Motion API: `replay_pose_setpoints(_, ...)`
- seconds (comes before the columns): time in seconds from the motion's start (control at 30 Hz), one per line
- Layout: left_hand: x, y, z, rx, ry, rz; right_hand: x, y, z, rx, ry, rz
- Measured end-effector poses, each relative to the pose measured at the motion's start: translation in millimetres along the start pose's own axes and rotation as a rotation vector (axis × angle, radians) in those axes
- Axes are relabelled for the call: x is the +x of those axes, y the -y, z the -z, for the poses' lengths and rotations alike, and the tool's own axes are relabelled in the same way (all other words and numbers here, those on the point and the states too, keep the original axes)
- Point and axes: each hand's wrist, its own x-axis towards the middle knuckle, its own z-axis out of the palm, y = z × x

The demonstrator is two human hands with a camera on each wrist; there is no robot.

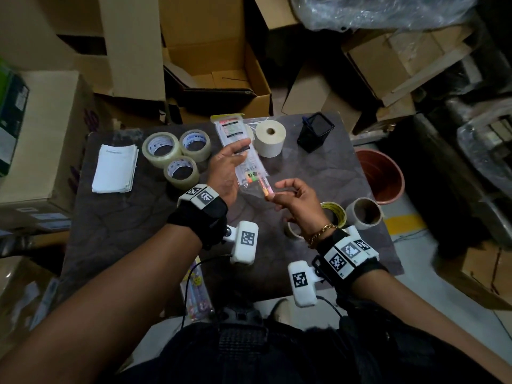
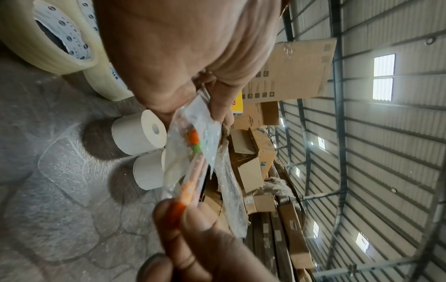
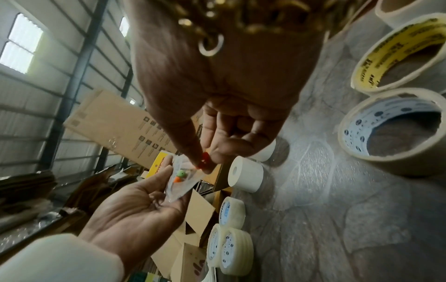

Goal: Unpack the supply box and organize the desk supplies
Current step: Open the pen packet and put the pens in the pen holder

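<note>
A clear plastic pack of pencils (image 1: 243,151) with a printed label is held up over the dark table (image 1: 124,231). My left hand (image 1: 235,156) grips its middle between thumb and fingers. One pencil (image 1: 264,187) sticks out of the pack's near end, and my right hand (image 1: 274,196) pinches its tip. In the left wrist view the pack (image 2: 193,137) hangs from the left hand (image 2: 205,95), with the orange pencil (image 2: 190,183) running down to the right fingers (image 2: 193,229). In the right wrist view the right hand (image 3: 205,158) pinches the pencil's red end (image 3: 204,160) over the pack (image 3: 181,177).
On the table lie three clear tape rolls (image 1: 177,153), a white paper stack (image 1: 116,169), a white paper roll (image 1: 268,138), a black mesh pen holder (image 1: 315,131) and more tape rolls (image 1: 333,214) near the right wrist. An open cardboard box (image 1: 221,79) stands behind the table.
</note>
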Motion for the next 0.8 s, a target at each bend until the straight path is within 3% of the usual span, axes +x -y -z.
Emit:
replay_pose_setpoints(0.2, 2, 16, -2, 0.05, 0.0, 0.033, -2, 6, -1, -0.159, 0.093, 0.105)
replay_pose_setpoints(0.3, 9, 19, 3, 0.039, -0.035, 0.04, -8, 5, 8, -0.236, 0.167, 0.082)
replay_pose_setpoints(0.47, 7, 31, -4, 0.14, 0.038, 0.055, -4, 9, 4, -0.182, 0.175, 0.064)
replay_pose_setpoints(0.6, 17, 31, -7, 0.146, 0.013, 0.069, 2, 5, 17, -0.218, 0.232, -0.025)
replay_pose_setpoints(0.8, 31, 52, -40, 0.203, 0.025, 0.07, 36, 7, 39, -0.249, 0.26, -0.02)
